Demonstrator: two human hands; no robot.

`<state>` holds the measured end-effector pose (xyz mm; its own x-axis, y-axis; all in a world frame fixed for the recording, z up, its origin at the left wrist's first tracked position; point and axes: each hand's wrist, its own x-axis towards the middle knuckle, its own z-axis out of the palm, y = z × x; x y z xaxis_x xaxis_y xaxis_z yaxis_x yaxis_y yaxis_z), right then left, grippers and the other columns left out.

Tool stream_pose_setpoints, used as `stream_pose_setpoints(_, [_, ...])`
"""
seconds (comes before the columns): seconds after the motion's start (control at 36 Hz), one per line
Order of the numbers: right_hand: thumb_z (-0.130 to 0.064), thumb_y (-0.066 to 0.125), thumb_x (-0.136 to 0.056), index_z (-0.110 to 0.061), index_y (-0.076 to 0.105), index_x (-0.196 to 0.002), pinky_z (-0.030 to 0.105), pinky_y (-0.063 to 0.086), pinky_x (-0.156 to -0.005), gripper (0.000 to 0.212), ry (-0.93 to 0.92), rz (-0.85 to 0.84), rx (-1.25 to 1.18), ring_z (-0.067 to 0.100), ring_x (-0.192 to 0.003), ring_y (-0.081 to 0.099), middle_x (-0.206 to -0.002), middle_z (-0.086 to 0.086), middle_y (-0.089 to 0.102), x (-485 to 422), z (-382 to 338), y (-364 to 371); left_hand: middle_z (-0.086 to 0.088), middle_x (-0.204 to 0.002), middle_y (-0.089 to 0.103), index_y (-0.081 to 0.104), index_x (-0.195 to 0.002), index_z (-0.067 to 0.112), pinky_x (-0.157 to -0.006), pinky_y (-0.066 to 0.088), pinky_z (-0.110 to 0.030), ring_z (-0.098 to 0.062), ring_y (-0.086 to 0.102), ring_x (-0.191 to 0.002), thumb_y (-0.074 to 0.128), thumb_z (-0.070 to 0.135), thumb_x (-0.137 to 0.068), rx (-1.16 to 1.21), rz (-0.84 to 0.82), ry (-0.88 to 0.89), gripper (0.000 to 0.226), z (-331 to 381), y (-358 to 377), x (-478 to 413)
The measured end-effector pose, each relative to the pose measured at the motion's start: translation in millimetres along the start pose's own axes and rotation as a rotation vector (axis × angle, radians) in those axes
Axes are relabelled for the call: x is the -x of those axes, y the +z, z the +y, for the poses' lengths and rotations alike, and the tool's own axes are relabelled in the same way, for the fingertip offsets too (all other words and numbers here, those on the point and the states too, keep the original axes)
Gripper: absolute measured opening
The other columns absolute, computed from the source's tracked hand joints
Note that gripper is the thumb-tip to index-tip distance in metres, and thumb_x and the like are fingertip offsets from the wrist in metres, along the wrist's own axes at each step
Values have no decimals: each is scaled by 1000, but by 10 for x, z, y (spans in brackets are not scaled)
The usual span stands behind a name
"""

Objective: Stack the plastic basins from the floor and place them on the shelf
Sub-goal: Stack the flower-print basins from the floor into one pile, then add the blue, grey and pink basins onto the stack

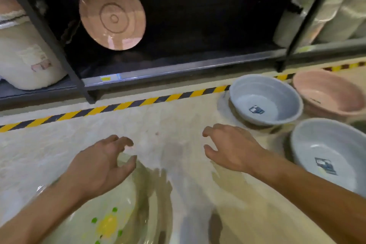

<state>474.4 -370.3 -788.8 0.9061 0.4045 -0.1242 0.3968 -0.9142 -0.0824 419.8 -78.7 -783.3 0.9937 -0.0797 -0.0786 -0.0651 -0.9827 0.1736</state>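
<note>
No writing is sharp enough for me to read. The blue basin [265,100] nearest the shelf carries a dark square sticker on its inner floor, and the second blue basin [328,154], close to my right forearm, has a similar one; the print on both is blurred. A yellow price tag [106,79] sits on the grey metal edge of the bottom shelf [178,68], also illegible.

All the basins are round, smooth, glossy plastic. A pink basin [326,93] rests on the floor just beside the first blue one, at the right. Another pink basin [112,15] stands on its side inside the dark shelf bay, ringed underside facing me. Beneath my left hand [101,166] lies a pale translucent basin [111,222] with a yellow and green flower print, smeared by motion.

My left hand hovers with fingers curled and parted, gripping nothing. My right hand [231,146] is likewise spread and empty, over bare floor.

The floor [168,125] is pale and shiny, crossed by yellow-black hazard tape [126,105] along the black-framed shelving
</note>
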Motion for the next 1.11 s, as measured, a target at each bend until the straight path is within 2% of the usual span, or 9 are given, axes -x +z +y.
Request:
stream_pose_setpoints(0.08, [-44,41,-98,-22,49,-132,36,44,-85,41,155,-11,-28,27,-113,58,-124,2,58,450,325,-55,16,-108,59,55,-123,42,-80,50,-32,-8,60,-101,49,56,-88,17,-25,106,38,430,21,-181])
stream_pose_setpoints(0.28, [-43,45,-95,-21,52,-129,39,52,-81,41,509,35,-91,30,-105,62,-116,5,61,1804,786,-136,18,-107,57,54,-124,43,-76,49,-31,-5,57,-92,49,56,-88,19,-107,436,39,1652,114,-292])
stream_pose_setpoints(0.44, [-44,45,-95,-21,51,-125,40,50,-79,39,795,80,-130,30,-105,61,-116,5,62,3097,877,-115,18,-108,57,52,-125,44,-78,50,-31,-6,58,-93,49,57,-87,32,-184,715,41,2835,202,36])
stream_pose_setpoints(0.56, [-44,44,-96,-23,51,-129,42,48,-84,40,977,70,-163,31,-110,60,-121,4,61,3837,931,-42,20,-107,58,52,-128,44,-79,51,-31,-6,59,-95,51,56,-86,28,-232,878,44,3546,283,328])
stream_pose_setpoints(0.67, [-45,41,-97,-26,46,-136,38,48,-83,43,1066,62,-190,29,-108,60,-123,2,60,4465,1117,106,16,-115,59,51,-129,43,-84,52,-32,-10,60,-103,55,51,-87,29,-247,995,43,4245,428,540])
stream_pose_setpoints(0.75, [-46,43,-96,-26,48,-132,38,49,-82,41,1145,62,-219,27,-109,60,-122,1,59,4903,1327,269,13,-108,60,55,-125,38,-81,52,-34,-13,61,-97,55,48,-89,37,-265,1050,37,4786,604,667])
stream_pose_setpoints(0.86, [-47,46,-95,-24,48,-131,39,52,-85,43,1239,95,-249,28,-110,61,-123,2,61,5398,1649,488,14,-106,56,50,-130,37,-77,49,-32,-10,54,-91,54,51,-91,-22,-250,1134,41,5520,799,827])
stream_pose_setpoints(1.03, [-46,43,-97,-23,46,-135,38,49,-80,45,1309,169,-259,29,-107,61,-121,3,60,5953,2176,830,13,-102,53,49,-134,37,-68,42,-31,-9,49,-85,51,51,-90,-88,-215,1269,46,6516,1122,1003])
stream_pose_setpoints(1.11, [-46,43,-96,-26,43,-137,37,44,-73,46,1325,167,-263,29,-106,62,-122,1,60,6102,2446,1046,11,-98,50,47,-135,33,-66,44,-32,-12,50,-82,52,50,-89,-129,-215,1300,50,6854,1364,900])
